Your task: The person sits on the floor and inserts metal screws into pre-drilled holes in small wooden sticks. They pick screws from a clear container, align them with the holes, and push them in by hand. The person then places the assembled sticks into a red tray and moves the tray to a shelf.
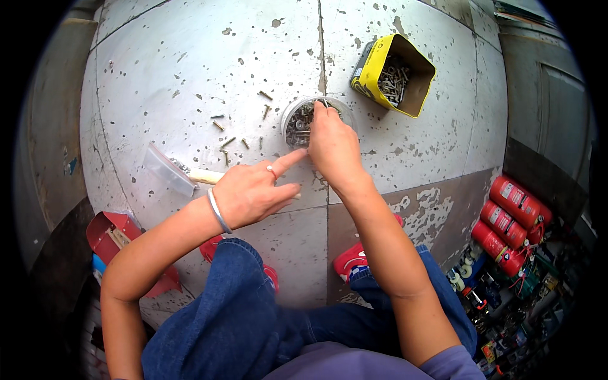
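Purple shirt, screw tub under right hand, grip unclear, left hand part-open just beside

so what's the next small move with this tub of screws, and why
I'd probably steady the clear plastic tub with the left hand: its index finger points at the tub's near side and that hand looks empty, while the right hand reaches over the screws.

Bright, soft light washes the pale floor, while fisheye edges bend into black.
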The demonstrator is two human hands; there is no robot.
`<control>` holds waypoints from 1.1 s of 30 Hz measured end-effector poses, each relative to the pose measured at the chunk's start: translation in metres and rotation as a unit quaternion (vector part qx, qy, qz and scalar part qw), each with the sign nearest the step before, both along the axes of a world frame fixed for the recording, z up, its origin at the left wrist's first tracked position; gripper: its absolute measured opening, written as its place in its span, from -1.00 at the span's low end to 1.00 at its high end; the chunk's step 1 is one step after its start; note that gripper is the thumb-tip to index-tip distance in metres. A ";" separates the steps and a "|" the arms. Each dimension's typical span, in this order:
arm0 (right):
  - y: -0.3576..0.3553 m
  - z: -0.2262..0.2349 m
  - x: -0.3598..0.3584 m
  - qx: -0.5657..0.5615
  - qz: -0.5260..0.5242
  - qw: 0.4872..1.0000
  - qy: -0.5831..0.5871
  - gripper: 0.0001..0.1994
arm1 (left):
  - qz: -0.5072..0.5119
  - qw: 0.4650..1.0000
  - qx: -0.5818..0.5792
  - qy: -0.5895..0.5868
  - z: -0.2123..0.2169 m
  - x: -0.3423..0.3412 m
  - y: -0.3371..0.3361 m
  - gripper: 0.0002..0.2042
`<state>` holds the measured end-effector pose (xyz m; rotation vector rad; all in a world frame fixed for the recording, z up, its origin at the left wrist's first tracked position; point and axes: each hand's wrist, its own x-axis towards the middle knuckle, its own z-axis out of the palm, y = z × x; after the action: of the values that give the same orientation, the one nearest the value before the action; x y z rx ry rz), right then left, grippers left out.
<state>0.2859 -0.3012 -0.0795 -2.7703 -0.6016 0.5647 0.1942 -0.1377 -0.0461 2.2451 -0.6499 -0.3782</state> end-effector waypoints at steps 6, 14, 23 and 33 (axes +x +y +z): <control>-0.012 0.027 -0.008 0.010 0.033 0.997 0.076 -0.90 | -0.001 1.000 0.008 0.005 -0.003 -0.003 0.002 -0.86; -0.015 0.037 -0.015 0.077 -0.004 0.995 0.057 -0.88 | -0.007 1.000 0.017 0.004 -0.001 -0.002 0.002 -0.87; 0.003 0.000 -0.001 0.042 -0.029 0.999 -0.004 -0.82 | -0.016 1.000 0.022 -0.005 -0.001 0.001 0.002 -0.87; -0.030 0.052 -0.015 0.004 0.050 0.997 0.050 -0.86 | 0.029 0.999 0.002 -0.022 -0.002 0.003 0.006 -0.87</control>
<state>0.2707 -0.3311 -0.0278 -2.6968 -0.7214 0.7157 0.1975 -0.1318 -0.0477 2.2762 -0.6066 -0.3014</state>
